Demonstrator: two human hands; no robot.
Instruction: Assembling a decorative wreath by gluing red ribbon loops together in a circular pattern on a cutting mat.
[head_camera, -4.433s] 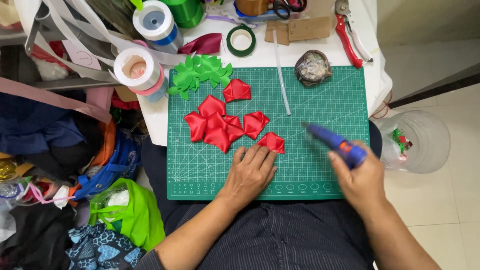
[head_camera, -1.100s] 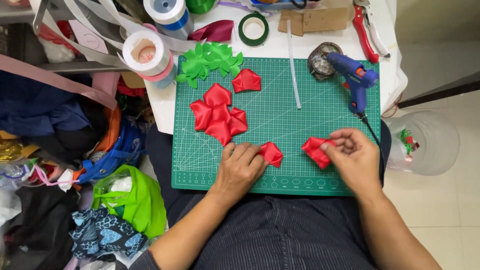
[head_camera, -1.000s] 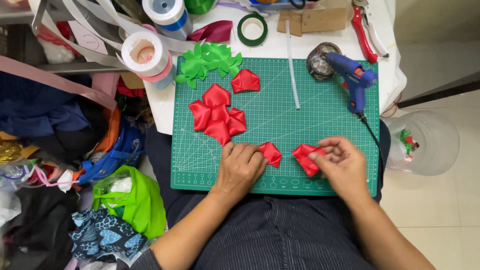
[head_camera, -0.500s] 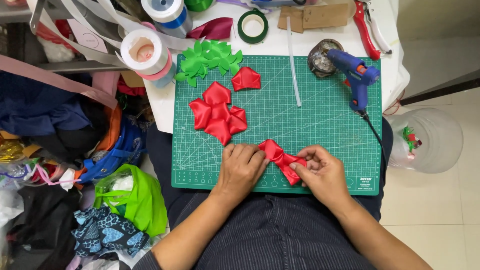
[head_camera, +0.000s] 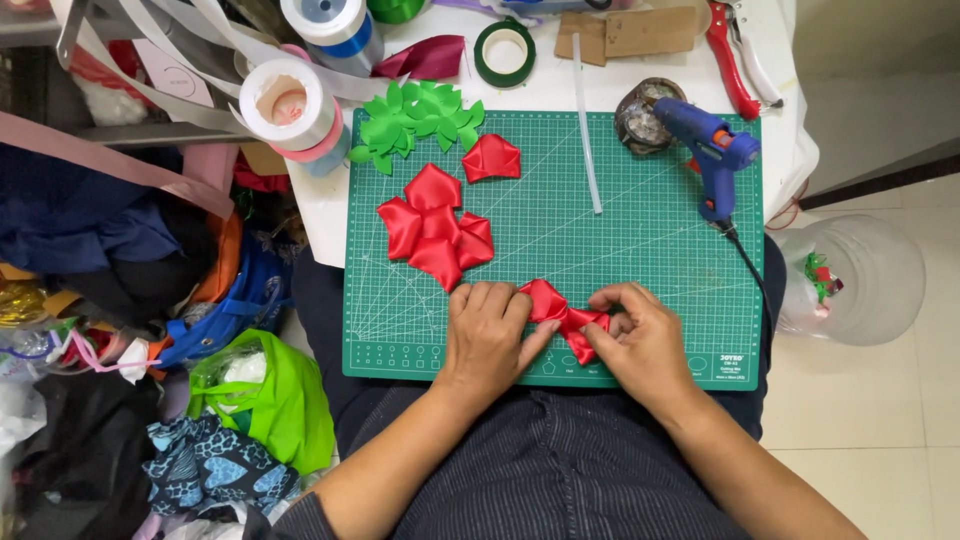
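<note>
Two red ribbon petals (head_camera: 562, 322) lie pressed together on the green cutting mat (head_camera: 660, 250), near the mat's bottom edge, about the middle. Joined up, their long axis runs from upper left to lower right: one petal's wide end points up-left, the other's points down-right, and the narrow tips meet in the middle.

Vs. 0.5 s ago: not much diff. The hands have come a bit closer, and the petals look tighter together. Vs. 1.1 s ago: the right hand was out by the mat's right side w/ its own petal, well apart from the left one. 4.4 s ago that hand held the blue glue gun (head_camera: 712, 152); now the gun lies at the mat's top right corner, cord trailing down the mat's right side.

Left hand (head_camera: 490, 335) lies palm down, flat on the mat, fingers (head_camera: 535, 345) stretched out and pressing on the left petal. Right hand (head_camera: 640, 340) is curled, its fingers pinched shut on the right petal. Both forearms come up from below the mat's bottom edge.

Also on the mat: a bunch of red petals (head_camera: 435, 228) upper left, one loose red petal (head_camera: 492, 157) near the top edge, green ribbon leaves (head_camera: 415, 122) over the top left corner. A clear glue stick (head_camera: 587, 130) crosses the mat's top edge. The mat sits on a white tabletop (head_camera: 545, 90).
</note>
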